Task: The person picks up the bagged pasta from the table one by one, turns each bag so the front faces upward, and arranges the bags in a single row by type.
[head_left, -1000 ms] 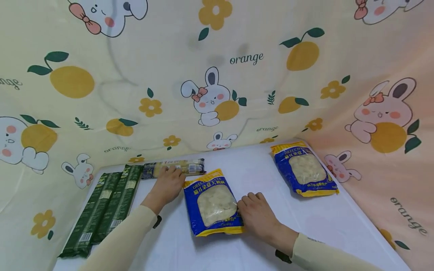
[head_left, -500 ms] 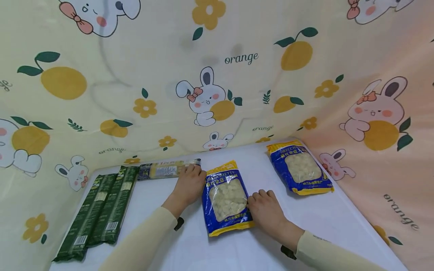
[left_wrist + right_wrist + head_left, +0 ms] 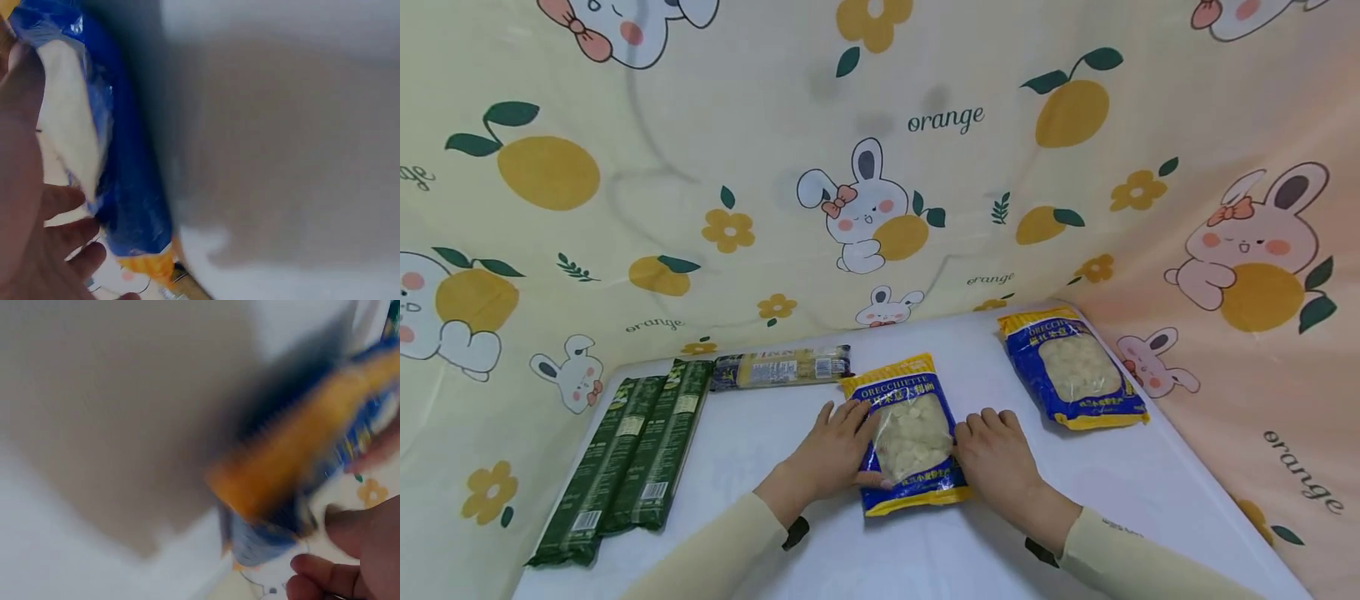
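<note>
A blue and yellow bag of orecchiette pasta [image 3: 913, 433] lies in the middle of the white table, its clear window facing up. My left hand [image 3: 831, 454] rests on its left side, fingers extended near the upper left and thumb over the lower front. In the left wrist view, the left fingers [image 3: 72, 234] lie spread along the bag. My right hand [image 3: 996, 454] pinches the bag's right edge with curled fingers. The bag's yellow end strip [image 3: 281, 462] is blurred in the right wrist view, close to the right thumb [image 3: 350, 531].
Another orecchiette bag [image 3: 1078, 367] lies at the back right. Two long green packs [image 3: 658, 450] lie side by side at the left, and a clear-and-blue pack of pasta [image 3: 782, 368] lies along the back edge. A printed cloth [image 3: 775, 167] hangs behind the white table [image 3: 745, 450].
My left hand has moved right from the pack at the back onto the orecchiette bag's left side, its fingers spreading. The bag and right hand have shifted right, and the bag has straightened slightly.
</note>
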Demonstrator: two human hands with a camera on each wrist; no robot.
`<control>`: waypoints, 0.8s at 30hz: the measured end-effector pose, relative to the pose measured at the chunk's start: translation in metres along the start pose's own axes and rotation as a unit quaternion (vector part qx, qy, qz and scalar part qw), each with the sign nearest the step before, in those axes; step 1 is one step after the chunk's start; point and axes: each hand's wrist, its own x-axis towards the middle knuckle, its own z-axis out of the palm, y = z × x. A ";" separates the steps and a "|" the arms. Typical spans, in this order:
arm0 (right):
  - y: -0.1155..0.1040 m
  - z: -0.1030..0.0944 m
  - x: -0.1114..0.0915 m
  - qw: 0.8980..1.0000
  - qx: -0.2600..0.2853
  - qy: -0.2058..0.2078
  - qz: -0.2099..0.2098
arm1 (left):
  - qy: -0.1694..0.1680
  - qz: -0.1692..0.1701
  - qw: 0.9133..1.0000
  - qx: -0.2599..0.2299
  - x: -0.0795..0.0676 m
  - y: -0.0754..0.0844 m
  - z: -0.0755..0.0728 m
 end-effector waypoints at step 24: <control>-0.022 0.039 0.018 0.973 0.126 -0.194 -0.006 | -0.044 -0.010 0.998 0.043 0.012 0.013 0.026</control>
